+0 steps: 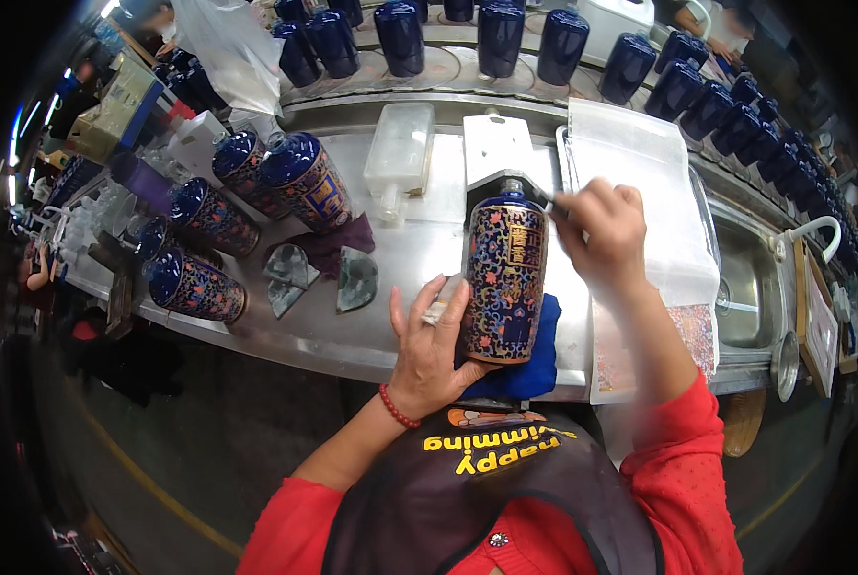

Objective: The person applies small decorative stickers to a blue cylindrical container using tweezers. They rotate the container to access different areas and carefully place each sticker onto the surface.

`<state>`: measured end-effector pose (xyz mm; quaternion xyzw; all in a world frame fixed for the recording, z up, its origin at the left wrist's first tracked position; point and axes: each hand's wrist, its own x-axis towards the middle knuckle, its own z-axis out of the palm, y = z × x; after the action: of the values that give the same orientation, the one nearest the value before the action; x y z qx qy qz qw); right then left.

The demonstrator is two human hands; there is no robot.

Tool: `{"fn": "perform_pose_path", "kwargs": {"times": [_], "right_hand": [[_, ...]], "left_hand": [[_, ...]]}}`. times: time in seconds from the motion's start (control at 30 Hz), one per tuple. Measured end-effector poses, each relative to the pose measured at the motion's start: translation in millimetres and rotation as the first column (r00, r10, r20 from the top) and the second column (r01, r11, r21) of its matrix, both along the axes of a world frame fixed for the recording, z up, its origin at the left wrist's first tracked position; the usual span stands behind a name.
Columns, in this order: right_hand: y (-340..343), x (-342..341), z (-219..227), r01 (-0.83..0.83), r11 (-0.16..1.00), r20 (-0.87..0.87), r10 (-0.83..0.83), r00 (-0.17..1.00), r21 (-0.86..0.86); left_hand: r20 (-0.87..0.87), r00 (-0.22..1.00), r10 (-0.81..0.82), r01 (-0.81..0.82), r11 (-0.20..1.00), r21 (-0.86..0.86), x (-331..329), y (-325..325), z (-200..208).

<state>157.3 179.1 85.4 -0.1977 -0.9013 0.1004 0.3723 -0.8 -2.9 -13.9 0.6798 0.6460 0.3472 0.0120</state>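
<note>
In front of me a dark blue bottle [505,278] with a colourful floral pattern lies tilted, its neck pointing away from me. My left hand [429,350] holds its lower left side, the thumb at the base and the fingers partly spread. Something whitish is wrapped around one finger. Beside the bottle's right shoulder, my right hand [606,230] is closed around a small dark tool [559,205], mostly hidden by the fingers and slightly blurred. A blue cloth [544,359] lies under the bottle's lower end. Behind the neck stands a whitish holder [499,146] with a dark notched edge.
Several patterned bottles [309,182] stand on the left of the metal table [362,331], near grey-green curved pieces [357,278] and a purple cloth [343,244]. A clear container [400,149], patterned sheets [654,350] and a sink [745,287] surround the work. Plain blue bottles [501,38] line a conveyor behind.
</note>
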Motion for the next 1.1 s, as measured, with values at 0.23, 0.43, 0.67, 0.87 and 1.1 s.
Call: {"fn": "perform_pose_path", "kwargs": {"times": [0.23,0.43,0.67,0.87,1.1], "right_hand": [[-9.9,7.8,-14.0,-0.286,0.825,-0.186,0.221,0.957,-0.487],[-23.7,32.4,-26.5,-0.4,0.866,0.063,0.436,0.898,-0.298],[-20.2,56.7,-60.3,-0.026,0.689,-0.098,-0.065,0.993,-0.724],[-26.9,51.4,-63.6,0.051,0.705,-0.108,-0.18,0.978,-0.708],[-28.2,45.6,-56.8,0.046,0.676,-0.114,-0.19,0.975,-0.735]], "left_hand": [[0.015,1.0,-0.012,0.012,1.0,0.015,-0.2,2.5,-2.1],[-0.083,0.996,0.016,-0.013,0.999,0.042,-1.1,2.5,22.6],[-0.277,0.95,-0.143,0.186,0.973,0.136,-4.6,20.3,49.3],[-0.24,0.967,-0.081,0.113,0.986,0.125,-12.1,66.4,50.1],[-0.003,0.998,-0.063,0.063,0.998,0.03,-26.3,72.8,48.1]]}}
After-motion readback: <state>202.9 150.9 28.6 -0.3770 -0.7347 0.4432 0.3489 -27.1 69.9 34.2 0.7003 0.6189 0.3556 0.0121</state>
